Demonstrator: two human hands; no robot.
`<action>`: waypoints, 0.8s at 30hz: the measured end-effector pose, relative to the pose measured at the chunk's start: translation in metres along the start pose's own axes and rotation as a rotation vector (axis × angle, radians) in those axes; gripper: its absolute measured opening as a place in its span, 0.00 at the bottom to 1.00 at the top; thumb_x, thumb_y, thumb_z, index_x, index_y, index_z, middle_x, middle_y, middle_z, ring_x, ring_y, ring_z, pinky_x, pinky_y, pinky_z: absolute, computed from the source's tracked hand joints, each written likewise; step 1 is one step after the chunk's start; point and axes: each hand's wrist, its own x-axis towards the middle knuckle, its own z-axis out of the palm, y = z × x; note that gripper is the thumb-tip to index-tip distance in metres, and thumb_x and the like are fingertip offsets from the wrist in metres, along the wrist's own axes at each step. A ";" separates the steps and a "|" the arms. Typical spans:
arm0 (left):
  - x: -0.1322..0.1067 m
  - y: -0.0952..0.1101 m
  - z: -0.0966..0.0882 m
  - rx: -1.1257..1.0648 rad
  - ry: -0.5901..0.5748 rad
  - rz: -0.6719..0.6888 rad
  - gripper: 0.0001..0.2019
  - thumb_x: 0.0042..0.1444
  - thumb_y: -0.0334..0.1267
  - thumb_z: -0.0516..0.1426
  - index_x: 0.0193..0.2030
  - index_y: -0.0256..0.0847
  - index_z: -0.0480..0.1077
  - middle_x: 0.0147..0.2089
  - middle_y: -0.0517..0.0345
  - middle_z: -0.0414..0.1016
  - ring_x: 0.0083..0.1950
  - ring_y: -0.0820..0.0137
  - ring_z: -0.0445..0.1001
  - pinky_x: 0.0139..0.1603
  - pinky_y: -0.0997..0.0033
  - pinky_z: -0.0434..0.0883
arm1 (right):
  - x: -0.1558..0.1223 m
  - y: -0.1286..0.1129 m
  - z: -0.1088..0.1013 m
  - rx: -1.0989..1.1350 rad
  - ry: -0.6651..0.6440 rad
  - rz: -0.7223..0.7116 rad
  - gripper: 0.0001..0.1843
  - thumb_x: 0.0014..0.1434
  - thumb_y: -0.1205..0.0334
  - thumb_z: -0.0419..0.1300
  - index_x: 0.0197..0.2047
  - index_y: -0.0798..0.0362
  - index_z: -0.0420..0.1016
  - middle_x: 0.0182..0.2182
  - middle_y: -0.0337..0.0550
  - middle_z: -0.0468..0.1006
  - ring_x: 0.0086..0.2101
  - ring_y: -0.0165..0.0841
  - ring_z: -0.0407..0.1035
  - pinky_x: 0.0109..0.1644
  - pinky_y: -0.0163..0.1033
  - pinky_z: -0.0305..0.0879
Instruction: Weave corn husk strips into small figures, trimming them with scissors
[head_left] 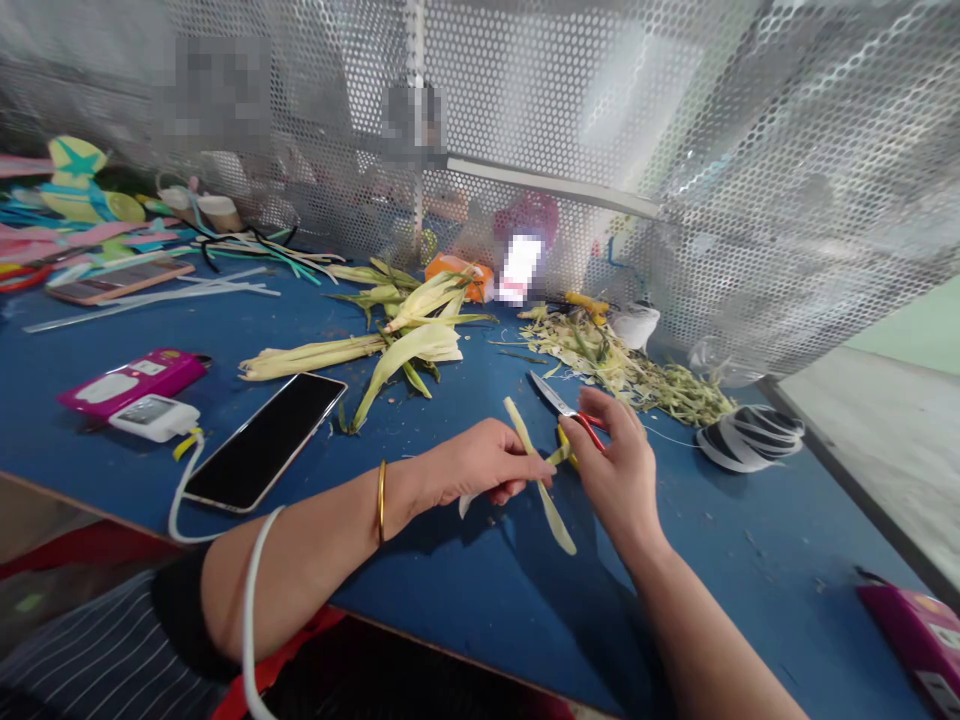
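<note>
My left hand (pixel 495 465) pinches narrow pale-green strips of corn husk (pixel 553 515) between thumb and fingers, with one strip slanting down past the fingertips. Just to its right, my right hand (pixel 619 460) has its thumb and fingers on the red handles of a pair of scissors (pixel 555 394). The blades lie low over the table, pointing away to the left. A yellow part shows beside the red handles, partly hidden by the hand. Larger corn husks (pixel 420 345) are heaped beyond my left hand.
A pile of husk scraps (pixel 622 365) and a striped black-and-white roll (pixel 750 437) lie to the right. Left are a dark phone (pixel 266 440), a magenta case (pixel 135 382) and a white device (pixel 155 417), whose cable crosses my forearm. A perforated metal screen (pixel 555 100) borders the back.
</note>
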 end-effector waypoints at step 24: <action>0.002 0.000 0.003 -0.360 0.024 -0.001 0.15 0.55 0.47 0.60 0.35 0.34 0.76 0.27 0.54 0.78 0.28 0.73 0.76 0.31 0.75 0.70 | -0.007 -0.014 -0.010 -0.168 0.130 -0.276 0.07 0.63 0.59 0.56 0.39 0.50 0.75 0.39 0.46 0.79 0.44 0.40 0.72 0.51 0.48 0.63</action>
